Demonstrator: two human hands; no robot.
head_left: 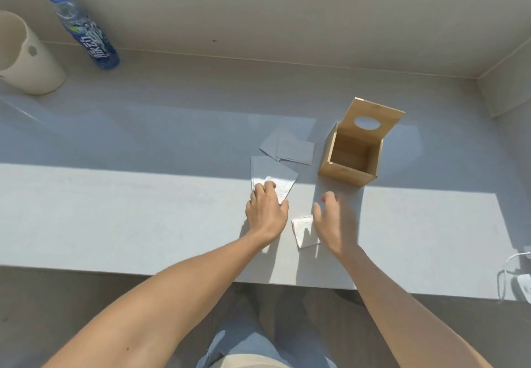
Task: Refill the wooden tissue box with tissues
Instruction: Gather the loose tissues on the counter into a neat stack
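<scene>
Grey table (115, 218): runs the full width of the view against a pale wall; near half in sunlight, far half in shade.

Cream container (27, 57): far left, standing on the table, cut off by the frame edge.

Wooden tissue box (349, 163): right of centre on the table, upright, just past the sunlit line. Its lid (373, 121), with an oval opening, is tipped up and back. The inside of the box shows bare wood.

Blue drink bottle (83, 29): far left, beside the cream container, standing by the wall.

Left hand (265, 214): palm down, fingers loosely spread, fingertips pressing on the near corner of the nearest tissue; nothing is gripped.

Right hand (336, 224): blurred, open, fingers spread, held above the table just right of a small tissue; it holds nothing.

Flat tissue (273, 173): left of the box, half in shade, under the left fingertips.

Two overlapping tissues (290, 149): just beyond the flat tissue, in shade, near the box's left wall but apart from it.

Small folded tissue (304, 229): in sunlight between the two hands.

White cable (514, 275): right edge of the table.
</scene>
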